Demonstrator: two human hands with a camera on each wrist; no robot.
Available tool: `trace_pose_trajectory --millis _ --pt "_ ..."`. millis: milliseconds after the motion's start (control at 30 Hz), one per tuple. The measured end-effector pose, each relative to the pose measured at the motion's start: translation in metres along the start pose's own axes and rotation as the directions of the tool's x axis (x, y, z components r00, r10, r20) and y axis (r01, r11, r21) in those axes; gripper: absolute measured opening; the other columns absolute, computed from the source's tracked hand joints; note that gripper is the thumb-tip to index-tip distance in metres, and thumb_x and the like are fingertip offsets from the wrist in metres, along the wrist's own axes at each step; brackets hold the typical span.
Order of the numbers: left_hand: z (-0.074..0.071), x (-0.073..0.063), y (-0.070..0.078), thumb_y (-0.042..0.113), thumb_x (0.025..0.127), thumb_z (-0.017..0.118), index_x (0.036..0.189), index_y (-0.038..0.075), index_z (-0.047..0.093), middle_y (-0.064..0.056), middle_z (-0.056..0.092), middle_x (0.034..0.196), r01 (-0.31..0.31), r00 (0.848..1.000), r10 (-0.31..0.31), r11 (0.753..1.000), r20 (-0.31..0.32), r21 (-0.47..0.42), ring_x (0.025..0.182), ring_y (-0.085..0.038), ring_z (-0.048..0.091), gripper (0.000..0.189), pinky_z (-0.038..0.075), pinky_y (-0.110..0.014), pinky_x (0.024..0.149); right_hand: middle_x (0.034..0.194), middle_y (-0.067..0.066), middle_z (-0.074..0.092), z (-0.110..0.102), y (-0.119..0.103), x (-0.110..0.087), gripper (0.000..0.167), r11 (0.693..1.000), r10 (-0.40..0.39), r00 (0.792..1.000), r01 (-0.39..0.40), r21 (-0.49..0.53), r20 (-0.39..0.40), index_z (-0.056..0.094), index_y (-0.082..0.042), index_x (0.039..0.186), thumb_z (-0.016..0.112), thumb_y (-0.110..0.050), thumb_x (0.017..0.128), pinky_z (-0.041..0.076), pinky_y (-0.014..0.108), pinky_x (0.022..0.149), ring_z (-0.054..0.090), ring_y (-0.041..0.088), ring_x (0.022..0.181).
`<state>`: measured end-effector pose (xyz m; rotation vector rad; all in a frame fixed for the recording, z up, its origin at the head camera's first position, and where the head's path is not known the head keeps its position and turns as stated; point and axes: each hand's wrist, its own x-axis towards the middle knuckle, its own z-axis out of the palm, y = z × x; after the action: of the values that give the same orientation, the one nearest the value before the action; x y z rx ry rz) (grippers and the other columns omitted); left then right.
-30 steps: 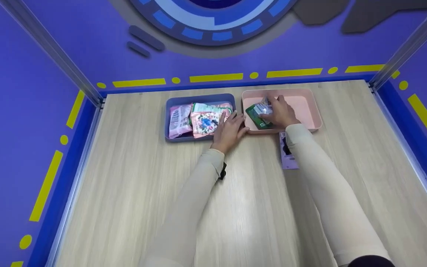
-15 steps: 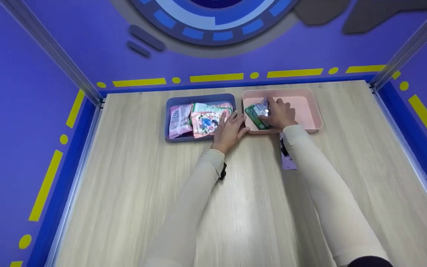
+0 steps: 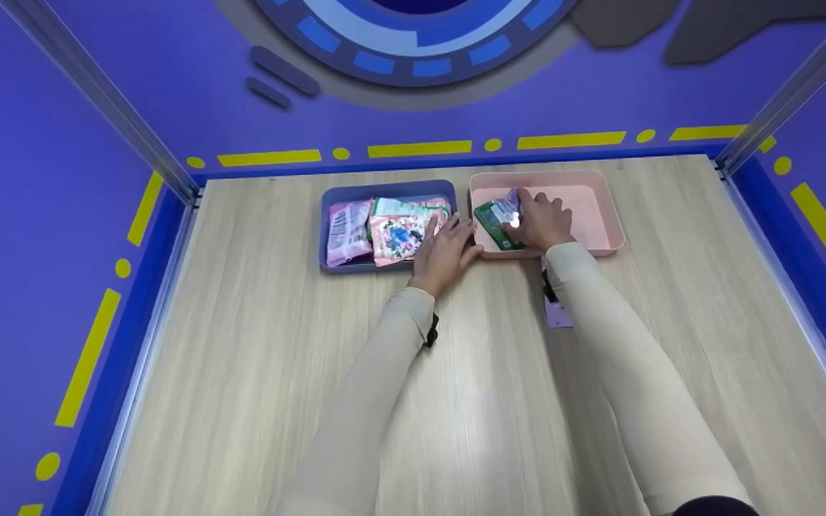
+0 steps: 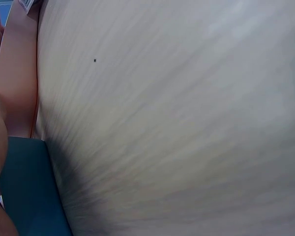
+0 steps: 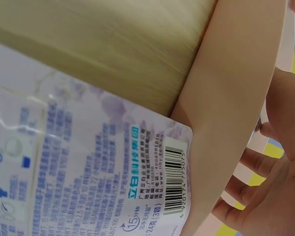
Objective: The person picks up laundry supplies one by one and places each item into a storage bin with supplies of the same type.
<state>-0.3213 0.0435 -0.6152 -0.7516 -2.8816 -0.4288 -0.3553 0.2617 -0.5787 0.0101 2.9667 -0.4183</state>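
In the head view my right hand is inside the pink tray. Its thumb and index finger pinch a green packet with a shiny clear part, lying slanted at the tray's left end. My left hand rests with extended fingers over the neighbouring rims of the pink tray and the blue-grey tray. Beside its fingertips, a floral pink packet lies in the blue-grey tray. The right wrist view shows the right hand's fingers curved beyond the pink wall; the packet there is mostly hidden.
A purple-white packet with a barcode lies in front of the pink tray, partly under the right sleeve in the head view. A pink-purple packet and a green-white one share the blue-grey tray. Blue walls bound the wooden table.
My right hand has shifted slightly left, and its fingers have spread a little around the green packet. The left hand has stayed in place on the rims.
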Motion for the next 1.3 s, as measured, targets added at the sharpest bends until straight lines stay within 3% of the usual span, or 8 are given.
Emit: trace_pose_trajectory --millis 600,700,1000,1300 --pt "0.0 0.001 0.003 0.051 0.104 0.053 0.148 0.019 0.056 0.004 0.054 0.152 -0.001 1.0 0.001 1.0 0.015 -0.007 0.149 -0.021 0.038 0.055 0.01 -0.046 0.128 0.135 0.029 0.052 -0.004 0.006 -0.005 0.083 1.0 -0.006 1.0 0.007 0.023 -0.011 0.032 -0.019 0.16 0.073 -0.047 0.093 0.04 0.068 0.099 0.049 0.049 0.114" --pt "-0.001 0.002 0.003 0.052 0.104 0.053 0.149 0.02 0.055 0.003 0.054 0.152 0.003 1.0 -0.003 1.0 0.017 0.004 0.149 -0.02 0.038 0.055 0.01 -0.046 0.128 0.131 0.029 0.053 -0.008 0.008 -0.008 0.083 0.999 -0.032 0.999 0.034 0.039 -0.044 0.032 -0.022 0.159 0.074 -0.047 0.092 0.041 0.068 0.097 0.05 0.048 0.111" --pt "0.0 0.001 0.0 0.054 0.104 0.051 0.144 0.02 0.059 0.004 0.054 0.152 0.014 1.0 -0.014 1.0 0.016 0.014 0.149 -0.02 0.038 0.053 0.01 -0.045 0.128 0.146 0.028 0.045 -0.014 0.01 -0.018 0.081 0.994 -0.095 0.976 0.103 0.028 -0.196 0.035 -0.023 0.159 0.074 -0.045 0.092 0.04 0.069 0.096 0.047 0.053 0.12" --pt "-0.001 -0.001 0.001 0.052 0.105 0.051 0.147 0.019 0.057 0.004 0.053 0.153 0.016 1.0 -0.016 1.0 0.025 0.026 0.149 -0.019 0.037 0.054 0.009 -0.046 0.128 0.149 0.026 0.042 -0.013 0.013 -0.038 0.08 0.989 -0.138 0.957 0.146 0.014 -0.255 0.035 -0.027 0.159 0.074 -0.041 0.091 0.039 0.066 0.097 0.044 0.051 0.125"
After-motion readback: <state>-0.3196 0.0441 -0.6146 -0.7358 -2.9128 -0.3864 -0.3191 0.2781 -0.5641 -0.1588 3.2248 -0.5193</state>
